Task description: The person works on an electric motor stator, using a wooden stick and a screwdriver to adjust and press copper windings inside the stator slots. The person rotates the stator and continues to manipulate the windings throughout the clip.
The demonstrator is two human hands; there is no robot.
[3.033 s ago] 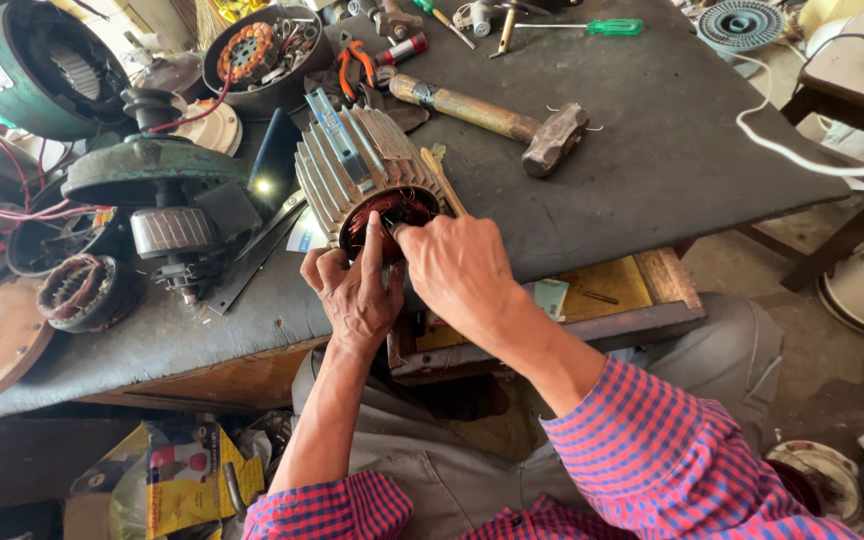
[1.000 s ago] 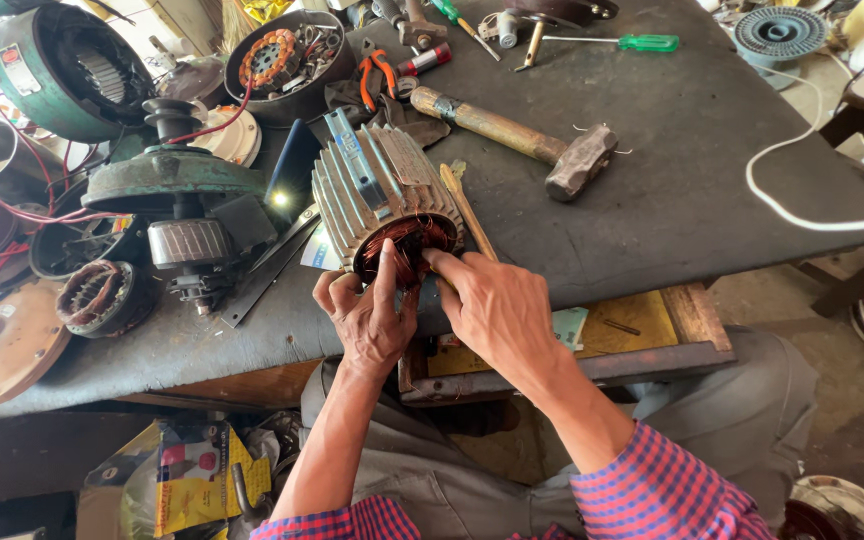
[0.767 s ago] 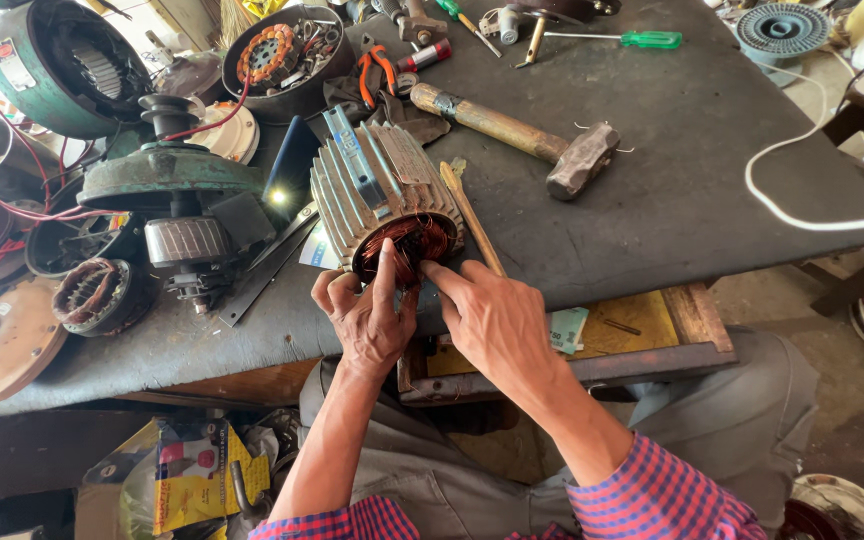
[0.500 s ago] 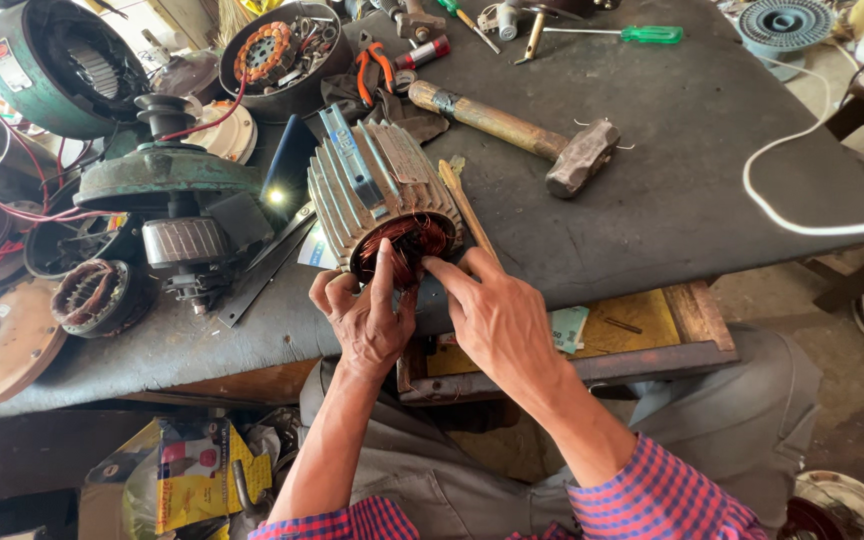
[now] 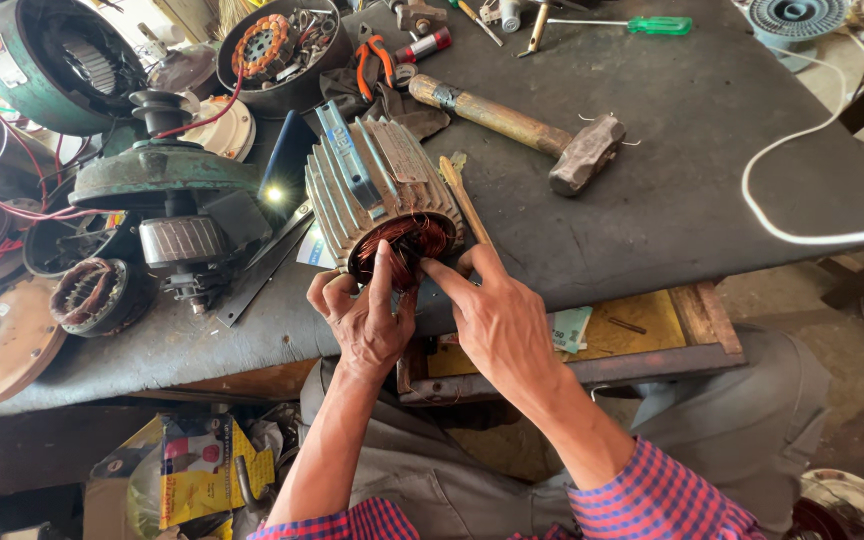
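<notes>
Here both hands' (image 5: 367, 320) (image 5: 497, 320) fingertips press copper windings (image 5: 407, 245), hiding each grip's state.

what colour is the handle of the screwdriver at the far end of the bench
Green. The screwdriver shows best in the head view, lying near the bench's far edge.

Yellow-red printed carton (image 5: 197, 470) on floor under counter (image 5: 712, 170), lower left, beside grey trouser leg. Small white-red rectangular label (image 5: 4, 60) on rim of green round housing (image 5: 42, 60), top left. Greyish rectangular nameplate (image 5: 407, 160) on finned motor shell (image 5: 377, 195), top side. Pale green printed paper slip (image 5: 570, 328) in open wooden drawer (image 5: 652, 335), just right of right hand (image 5: 502, 325). No screens seen.
</notes>
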